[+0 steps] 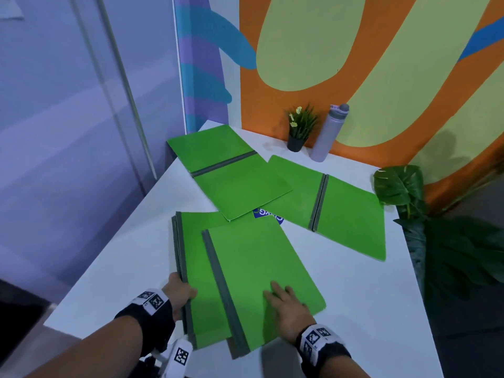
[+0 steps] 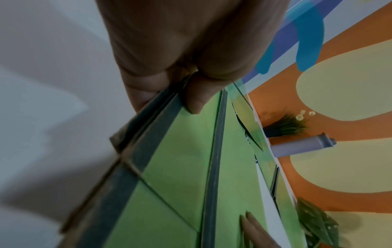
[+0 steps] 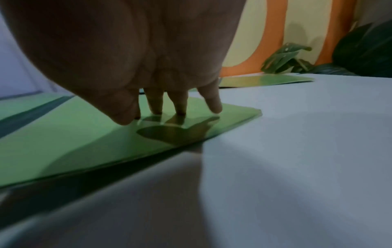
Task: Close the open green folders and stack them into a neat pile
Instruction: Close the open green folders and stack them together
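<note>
A closed green folder [image 1: 261, 271] with a grey spine lies askew on top of other closed green folders [image 1: 196, 246] at the near side of the white table [image 1: 368, 309]. My right hand [image 1: 283, 301] rests flat on the top folder [image 3: 84, 142], its fingertips [image 3: 215, 107] straight and pressing down. My left hand [image 1: 180, 291] grips the grey spines of the lower folders [image 2: 152, 124], thumb [image 2: 197, 100] on top. Two open green folders lie farther back: one at the far left [image 1: 226, 170], one at the right [image 1: 341, 208].
A small potted plant [image 1: 298, 129] and a grey bottle [image 1: 328, 133] stand by the painted wall at the back. A large leafy plant [image 1: 403, 186] stands off the table's right edge. A blue printed scrap [image 1: 266, 214] peeks out between the folders.
</note>
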`<move>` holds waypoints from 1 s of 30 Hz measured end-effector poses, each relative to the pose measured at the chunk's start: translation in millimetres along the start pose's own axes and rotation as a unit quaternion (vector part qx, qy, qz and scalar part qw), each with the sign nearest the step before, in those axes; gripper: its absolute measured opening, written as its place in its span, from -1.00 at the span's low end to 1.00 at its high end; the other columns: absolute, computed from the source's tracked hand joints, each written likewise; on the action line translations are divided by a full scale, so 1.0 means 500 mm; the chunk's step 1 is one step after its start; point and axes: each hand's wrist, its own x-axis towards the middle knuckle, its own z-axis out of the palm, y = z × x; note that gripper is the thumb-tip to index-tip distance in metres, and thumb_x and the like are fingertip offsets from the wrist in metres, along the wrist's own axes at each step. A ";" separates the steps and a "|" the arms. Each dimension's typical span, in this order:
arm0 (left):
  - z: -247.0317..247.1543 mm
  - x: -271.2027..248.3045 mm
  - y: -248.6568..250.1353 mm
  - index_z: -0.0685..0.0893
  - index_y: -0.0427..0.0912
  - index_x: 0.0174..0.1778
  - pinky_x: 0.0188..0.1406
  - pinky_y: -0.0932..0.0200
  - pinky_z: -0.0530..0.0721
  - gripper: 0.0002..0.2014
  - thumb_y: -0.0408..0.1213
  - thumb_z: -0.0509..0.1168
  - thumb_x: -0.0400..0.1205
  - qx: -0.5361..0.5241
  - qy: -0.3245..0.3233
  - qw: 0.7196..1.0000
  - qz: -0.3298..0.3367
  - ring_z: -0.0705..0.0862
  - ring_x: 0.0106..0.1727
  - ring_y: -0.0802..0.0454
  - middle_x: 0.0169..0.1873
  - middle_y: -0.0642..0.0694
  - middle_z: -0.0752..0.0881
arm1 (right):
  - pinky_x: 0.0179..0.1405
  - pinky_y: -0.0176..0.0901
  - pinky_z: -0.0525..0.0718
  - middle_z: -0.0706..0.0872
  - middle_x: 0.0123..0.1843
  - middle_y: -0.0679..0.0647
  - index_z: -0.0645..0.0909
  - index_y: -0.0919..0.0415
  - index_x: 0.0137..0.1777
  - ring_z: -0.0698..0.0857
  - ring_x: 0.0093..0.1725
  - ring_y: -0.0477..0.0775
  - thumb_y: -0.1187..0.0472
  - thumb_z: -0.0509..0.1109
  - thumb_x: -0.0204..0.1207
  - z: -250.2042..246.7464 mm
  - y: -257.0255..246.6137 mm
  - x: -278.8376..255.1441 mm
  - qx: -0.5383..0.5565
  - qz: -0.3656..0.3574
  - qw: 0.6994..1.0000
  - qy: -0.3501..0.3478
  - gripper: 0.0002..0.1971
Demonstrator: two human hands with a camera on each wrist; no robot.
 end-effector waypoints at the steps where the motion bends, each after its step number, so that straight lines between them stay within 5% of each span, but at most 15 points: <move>1: -0.004 0.013 -0.013 0.32 -0.33 0.31 0.00 -0.46 0.73 -0.45 -0.37 0.45 0.50 -0.020 0.002 1.000 0.001 0.69 0.10 -0.46 0.16 -0.44 0.61 | 0.48 0.58 0.12 -0.10 0.70 -0.17 0.09 -0.17 0.59 -0.09 0.67 0.25 0.41 0.07 0.47 0.009 -0.008 -0.001 -0.010 -0.020 1.000 -0.001 -0.27; 3: -0.014 0.078 -0.065 0.33 -0.19 0.37 -0.06 -0.43 0.75 -0.11 0.10 0.63 0.26 -0.005 0.014 1.000 0.012 0.70 0.16 -0.41 0.22 -0.35 0.62 | 0.48 0.54 0.19 -0.02 0.70 -0.18 0.14 -0.21 0.55 -0.02 0.65 0.34 0.38 0.10 0.44 0.018 -0.033 -0.003 -0.036 -0.072 0.997 0.005 -0.28; 5: -0.018 0.094 -0.077 0.37 -0.14 0.31 -0.01 -0.34 0.77 0.08 0.31 0.64 -0.03 0.027 0.029 0.999 0.028 0.70 0.15 -0.32 0.18 -0.27 0.64 | 0.50 0.42 0.27 0.08 0.69 -0.18 0.20 -0.20 0.53 0.09 0.63 0.34 0.37 0.14 0.42 0.015 -0.061 -0.001 -0.049 -0.136 0.989 0.005 -0.30; 8: -0.026 0.022 -0.025 0.31 -0.20 0.32 0.18 -0.31 0.70 -0.07 0.04 0.65 0.16 0.089 0.062 0.993 0.050 0.63 0.17 -0.31 0.15 -0.26 0.58 | 0.56 0.13 0.29 0.25 0.65 -0.14 0.31 -0.15 0.53 0.28 0.59 0.15 0.39 0.17 0.45 -0.015 -0.078 0.019 -0.012 -0.207 0.978 0.017 -0.34; 11: -0.052 -0.013 0.016 0.34 -0.18 0.26 0.26 -0.35 0.63 -0.41 -0.25 0.52 0.42 0.074 0.071 0.993 0.064 0.61 0.16 -0.33 0.12 -0.27 0.59 | 0.56 -0.13 0.26 0.33 0.61 -0.10 0.31 -0.12 0.54 0.35 0.56 0.01 0.37 0.18 0.53 -0.068 -0.050 0.070 0.057 -0.168 0.982 0.064 -0.39; 17: -0.126 -0.061 0.069 0.45 -0.25 0.13 0.00 -0.06 0.56 -0.80 -0.36 0.30 0.64 0.071 0.100 0.984 0.126 0.59 -0.05 -0.20 -0.05 -0.31 0.63 | 0.52 0.15 0.34 0.31 0.63 0.05 0.27 0.00 0.57 0.31 0.57 0.09 0.15 0.10 0.62 -0.167 0.013 0.210 0.062 -0.013 0.988 0.141 -0.51; 30: -0.221 -0.033 0.021 0.52 -0.18 0.00 -0.04 -0.03 0.53 -0.82 -0.12 0.22 0.69 0.034 0.161 0.980 0.109 0.61 -0.06 -0.22 -0.14 -0.29 0.62 | 0.46 0.59 0.10 -0.18 0.71 0.00 -0.05 -0.27 0.61 -0.08 0.65 0.33 -0.04 0.06 0.63 -0.227 -0.040 0.429 0.006 0.099 0.987 0.122 -0.42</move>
